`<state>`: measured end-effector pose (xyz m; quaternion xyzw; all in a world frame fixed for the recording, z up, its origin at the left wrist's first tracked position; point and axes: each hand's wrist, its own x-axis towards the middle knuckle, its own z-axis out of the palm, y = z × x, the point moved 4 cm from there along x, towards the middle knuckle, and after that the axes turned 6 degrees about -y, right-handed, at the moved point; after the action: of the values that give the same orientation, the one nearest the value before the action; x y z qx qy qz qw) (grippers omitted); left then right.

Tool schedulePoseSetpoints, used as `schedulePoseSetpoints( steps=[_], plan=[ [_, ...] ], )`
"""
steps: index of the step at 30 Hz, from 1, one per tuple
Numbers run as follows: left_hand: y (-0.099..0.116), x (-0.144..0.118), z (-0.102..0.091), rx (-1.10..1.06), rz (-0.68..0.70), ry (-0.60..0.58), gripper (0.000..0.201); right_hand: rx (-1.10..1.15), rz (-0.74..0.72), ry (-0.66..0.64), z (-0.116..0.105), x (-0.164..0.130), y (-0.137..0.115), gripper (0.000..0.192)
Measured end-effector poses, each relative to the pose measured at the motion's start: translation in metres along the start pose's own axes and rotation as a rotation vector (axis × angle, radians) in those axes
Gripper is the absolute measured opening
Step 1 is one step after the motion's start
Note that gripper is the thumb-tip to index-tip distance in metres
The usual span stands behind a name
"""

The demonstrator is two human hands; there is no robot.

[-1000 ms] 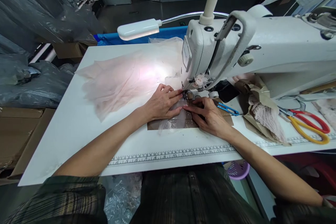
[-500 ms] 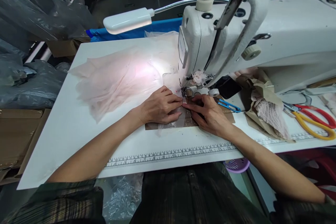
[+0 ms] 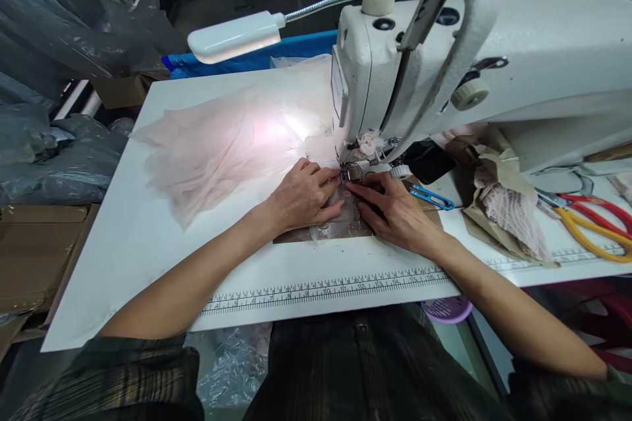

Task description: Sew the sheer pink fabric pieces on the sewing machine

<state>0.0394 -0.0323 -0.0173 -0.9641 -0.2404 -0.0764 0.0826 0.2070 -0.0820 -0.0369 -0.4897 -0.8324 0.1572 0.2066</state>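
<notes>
Under the needle area of a white sewing machine (image 3: pixel 363 72) lies a piece of sheer pale fabric (image 3: pixel 338 220). My left hand (image 3: pixel 301 197) has its fingers bent together on the fabric's left side, the tips close beside the presser foot (image 3: pixel 344 174). Its thumb rests lower on the same piece. From the right, my right hand (image 3: pixel 392 210) lies on it with the index finger stretched toward the foot and the thumb apart. The fabric's edge beneath the fingertips is partly hidden. Further left, a heap of pale pink tulle (image 3: pixel 217 145) spreads over the table.
Blue thread snips (image 3: pixel 432 197) and a dark phone-like object (image 3: pixel 428 161) lie right of my right hand. Beyond are a paper wrap with pink trim (image 3: pixel 513 210) and scissors (image 3: pixel 595 220). A lamp (image 3: pixel 234 37) hangs above; a printed ruler (image 3: pixel 320 291) runs along the front edge.
Both hands have shifted slightly forward toward the presser foot, and the sheer fabric has moved with them. My left fingertips now sit closer to the foot. The view has shifted slightly.
</notes>
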Motion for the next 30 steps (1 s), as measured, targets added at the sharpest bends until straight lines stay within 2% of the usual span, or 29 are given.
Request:
schedulePoseSetpoints(
  steps=[5, 9, 11, 13, 17, 20, 23, 25, 27, 30],
  plan=[
    [0.000, 0.004, 0.001, 0.029, -0.013, -0.021, 0.039, 0.154, 0.055, 0.054, -0.006, -0.001, 0.007, 0.044],
    [-0.002, 0.003, -0.015, 0.046, -0.025, -0.030, 0.038, 0.268, 0.076, 0.062, -0.013, 0.000, 0.016, 0.035],
    [-0.001, -0.001, -0.027, -0.013, -0.020, -0.025, 0.033, 0.326, 0.110, 0.012, -0.018, 0.002, 0.021, 0.034],
    [0.005, -0.007, -0.034, -0.142, 0.050, -0.031, 0.028, 0.354, 0.147, -0.076, -0.024, 0.004, 0.024, 0.034],
    [0.021, -0.019, -0.027, -0.346, 0.223, -0.038, 0.026, 0.300, 0.113, -0.215, -0.034, 0.014, 0.020, 0.029],
    [0.022, -0.021, -0.017, -0.371, 0.199, 0.079, 0.014, 0.269, 0.124, -0.193, -0.032, 0.018, 0.020, 0.022],
    [0.015, -0.020, -0.013, -0.427, 0.017, 0.262, 0.011, 0.244, 0.108, -0.042, -0.024, 0.014, 0.018, 0.020],
    [0.010, -0.020, -0.014, -0.455, -0.126, 0.382, 0.009, 0.225, -0.013, 0.016, -0.018, 0.008, 0.011, 0.023],
    [0.007, -0.022, -0.017, -0.469, -0.202, 0.462, 0.008, 0.182, -0.156, -0.012, -0.011, 0.003, 0.003, 0.031],
    [0.009, -0.024, -0.018, -0.504, -0.206, 0.480, 0.007, 0.075, -0.254, -0.078, -0.004, -0.001, -0.004, 0.038]
  ],
)
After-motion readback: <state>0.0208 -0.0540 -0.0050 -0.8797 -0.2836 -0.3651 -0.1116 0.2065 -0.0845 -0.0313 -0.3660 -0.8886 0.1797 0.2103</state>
